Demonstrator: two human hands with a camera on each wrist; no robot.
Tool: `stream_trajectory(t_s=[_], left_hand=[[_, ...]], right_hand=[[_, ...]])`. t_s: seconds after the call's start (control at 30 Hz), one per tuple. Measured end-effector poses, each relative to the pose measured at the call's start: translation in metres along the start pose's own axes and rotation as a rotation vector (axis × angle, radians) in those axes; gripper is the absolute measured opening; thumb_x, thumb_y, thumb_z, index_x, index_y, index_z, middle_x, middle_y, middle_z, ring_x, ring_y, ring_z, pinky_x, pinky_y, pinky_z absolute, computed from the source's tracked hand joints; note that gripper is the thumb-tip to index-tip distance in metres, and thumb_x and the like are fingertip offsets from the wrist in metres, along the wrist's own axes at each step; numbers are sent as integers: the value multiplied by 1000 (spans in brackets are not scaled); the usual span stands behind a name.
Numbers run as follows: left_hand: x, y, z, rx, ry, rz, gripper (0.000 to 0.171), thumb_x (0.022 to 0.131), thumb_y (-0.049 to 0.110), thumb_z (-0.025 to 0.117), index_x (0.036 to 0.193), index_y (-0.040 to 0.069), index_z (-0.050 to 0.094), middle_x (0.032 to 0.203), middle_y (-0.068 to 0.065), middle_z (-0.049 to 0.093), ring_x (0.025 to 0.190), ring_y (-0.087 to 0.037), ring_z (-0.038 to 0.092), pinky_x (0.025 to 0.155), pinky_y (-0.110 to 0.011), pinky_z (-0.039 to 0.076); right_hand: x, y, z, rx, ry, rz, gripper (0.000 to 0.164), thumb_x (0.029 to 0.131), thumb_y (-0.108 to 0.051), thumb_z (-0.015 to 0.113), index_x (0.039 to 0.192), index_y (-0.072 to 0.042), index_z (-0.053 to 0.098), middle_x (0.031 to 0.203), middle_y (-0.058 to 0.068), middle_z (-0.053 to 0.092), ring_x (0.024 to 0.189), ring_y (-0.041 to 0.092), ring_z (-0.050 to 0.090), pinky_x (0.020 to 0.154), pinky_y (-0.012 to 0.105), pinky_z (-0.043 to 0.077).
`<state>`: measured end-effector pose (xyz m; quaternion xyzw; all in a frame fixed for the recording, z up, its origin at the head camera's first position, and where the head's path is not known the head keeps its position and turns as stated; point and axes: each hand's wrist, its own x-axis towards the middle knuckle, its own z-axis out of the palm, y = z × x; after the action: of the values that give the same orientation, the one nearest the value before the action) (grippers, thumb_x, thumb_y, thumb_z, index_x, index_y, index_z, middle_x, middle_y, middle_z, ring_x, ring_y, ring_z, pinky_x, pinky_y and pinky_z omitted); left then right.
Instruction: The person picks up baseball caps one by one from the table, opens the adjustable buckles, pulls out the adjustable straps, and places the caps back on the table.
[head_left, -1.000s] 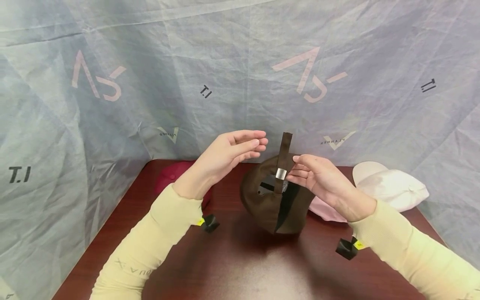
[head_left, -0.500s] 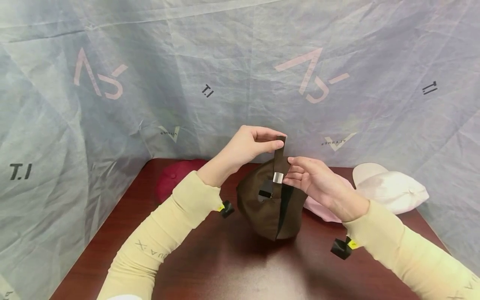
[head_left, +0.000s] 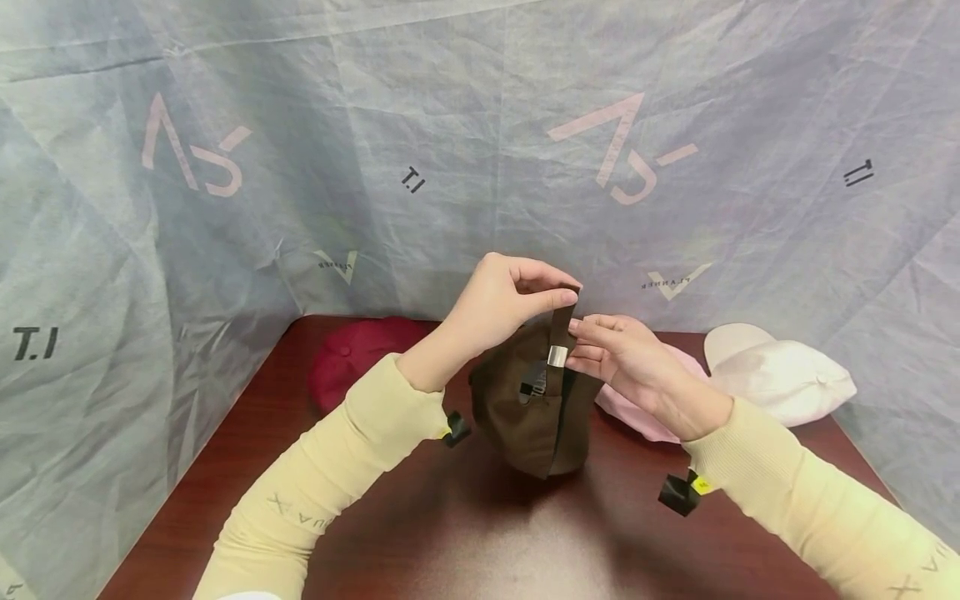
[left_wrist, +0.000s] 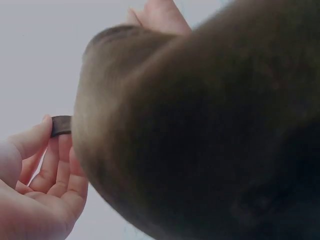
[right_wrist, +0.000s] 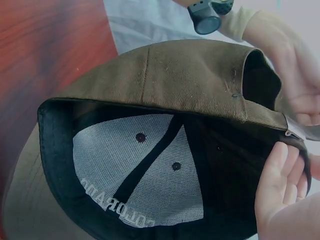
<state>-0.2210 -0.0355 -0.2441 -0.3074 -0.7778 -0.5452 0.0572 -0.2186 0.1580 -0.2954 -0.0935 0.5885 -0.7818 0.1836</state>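
Observation:
A brown baseball cap [head_left: 517,429] is held up over the table with its back opening and adjustable strap [head_left: 564,317] facing me. My left hand [head_left: 491,300] pinches the strap's free end between thumb and fingers, above the silver buckle [head_left: 557,356]. On the other side, my right hand [head_left: 637,367] grips the cap's edge beside that buckle. In the right wrist view, the cap's inside shows pale mesh panels [right_wrist: 165,170] and stitched lettering, and the right fingertips [right_wrist: 280,155] lie at the buckle. The brown crown fills most of the left wrist view.
A dark red cap [head_left: 360,354] lies at the back left of the brown table [head_left: 420,533]. At the right are a pink cap [head_left: 637,412], partly behind my right hand, and a white cap [head_left: 787,383]. A grey printed cloth [head_left: 480,167] hangs behind.
My left hand has come rightward from beside the brown cap and taken hold of the strap's end. The strap's tip now bends right. The cap has shifted slightly left with my right hand.

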Motion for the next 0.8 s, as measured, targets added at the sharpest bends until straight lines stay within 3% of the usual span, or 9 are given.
stream_trajectory(t_s=[0.17,0.37,0.63,0.8], left_hand=[[-6,3,2,12,-12,23,15,82,22,75,96,16,76,89,6,72,81,-6,66,72,-24,52],[-13,5,7,50,-32,115,13,82,18,74,94,14,75,87,6,72,83,-2,64,75,-22,53],[-22,3,17,193,59,404,8,81,8,74,88,11,76,80,4,71,74,1,60,64,-17,49],[-33,5,23,194,93,540,7,77,5,76,84,7,76,79,1,70,75,-1,60,65,-14,48]], right_hand=[[1,1,-1,-15,14,5,24,96,-6,51,76,-10,63,74,-2,59,70,10,61,74,24,55],[4,1,-5,24,12,15,29,96,-1,44,75,-10,62,73,-1,58,67,9,59,72,22,54],[8,-4,-9,94,-9,0,25,98,-4,46,80,-9,61,78,1,66,70,9,62,70,20,54],[11,-8,-10,105,32,6,26,96,-8,52,72,-8,63,74,0,64,66,8,59,66,18,51]])
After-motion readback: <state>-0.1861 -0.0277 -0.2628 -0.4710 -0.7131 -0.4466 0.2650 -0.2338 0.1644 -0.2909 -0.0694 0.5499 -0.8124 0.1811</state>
